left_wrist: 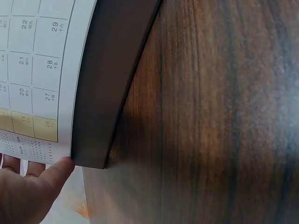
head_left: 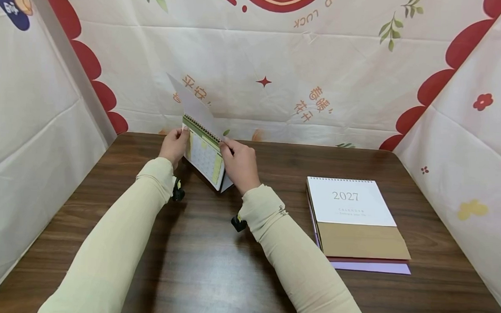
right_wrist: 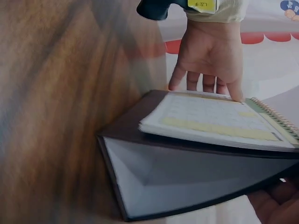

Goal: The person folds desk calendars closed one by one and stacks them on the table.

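Observation:
A desk calendar (head_left: 205, 157) with a green header, yellow-edged date grid and spiral binding (head_left: 202, 128) stands tilted at the back left of the table. Above the binding, a pale sheet (head_left: 194, 99) is turned up. My left hand (head_left: 174, 147) holds the calendar's left edge; in the left wrist view its thumb (left_wrist: 58, 175) lies at the page corner. My right hand (head_left: 241, 165) grips the upper right corner beside the binding. The right wrist view shows the dark stand (right_wrist: 126, 116) folded into a hollow wedge, with part of my right hand (right_wrist: 275, 205) behind it.
To the right on the brown wooden table (head_left: 205, 265) lies a white 2027 calendar (head_left: 350, 201) with a tan base, stacked over a purple-edged item (head_left: 371, 267). Printed cloth walls (head_left: 252, 101) surround the table at the back and sides.

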The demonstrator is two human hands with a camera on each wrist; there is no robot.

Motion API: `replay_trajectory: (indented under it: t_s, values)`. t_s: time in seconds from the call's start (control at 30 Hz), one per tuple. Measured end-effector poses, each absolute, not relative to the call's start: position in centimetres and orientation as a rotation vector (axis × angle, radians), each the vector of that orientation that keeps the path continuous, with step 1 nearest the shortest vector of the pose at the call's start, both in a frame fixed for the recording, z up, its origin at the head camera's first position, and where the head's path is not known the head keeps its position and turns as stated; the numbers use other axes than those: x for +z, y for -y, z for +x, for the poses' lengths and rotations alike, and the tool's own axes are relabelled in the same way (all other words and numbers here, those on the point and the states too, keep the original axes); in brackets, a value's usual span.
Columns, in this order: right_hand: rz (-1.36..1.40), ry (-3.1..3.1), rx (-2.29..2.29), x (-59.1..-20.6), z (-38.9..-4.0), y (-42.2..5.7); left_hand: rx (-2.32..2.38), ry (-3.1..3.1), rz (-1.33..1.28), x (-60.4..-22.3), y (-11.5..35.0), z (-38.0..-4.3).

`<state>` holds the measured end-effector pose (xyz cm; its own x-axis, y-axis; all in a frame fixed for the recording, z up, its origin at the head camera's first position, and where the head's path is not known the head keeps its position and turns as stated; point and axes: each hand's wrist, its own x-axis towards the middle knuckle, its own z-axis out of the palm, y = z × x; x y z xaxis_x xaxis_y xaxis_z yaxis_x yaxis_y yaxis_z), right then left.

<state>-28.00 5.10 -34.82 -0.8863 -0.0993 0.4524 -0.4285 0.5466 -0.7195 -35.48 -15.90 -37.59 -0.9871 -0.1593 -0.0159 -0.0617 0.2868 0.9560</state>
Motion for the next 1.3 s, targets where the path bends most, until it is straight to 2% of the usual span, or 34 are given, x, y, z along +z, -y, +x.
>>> replay_trajectory:
  t_s: [0.47,0.87,1.3]
  values:
    - [0.442,2.396,1.263,-35.1,-27.8,-5.6,-1.772,2.449,0.162,-38.0,16.0,-35.5]
    - [0.497,2.298,1.342,-33.8,-27.6,-5.8,-1.789,2.464,0.208,-38.4,16.0,-36.4]
    - [0.436,2.176,1.361,-33.9,-27.6,-5.5,-1.829,2.471,0.206,-38.1,16.0,-36.1]
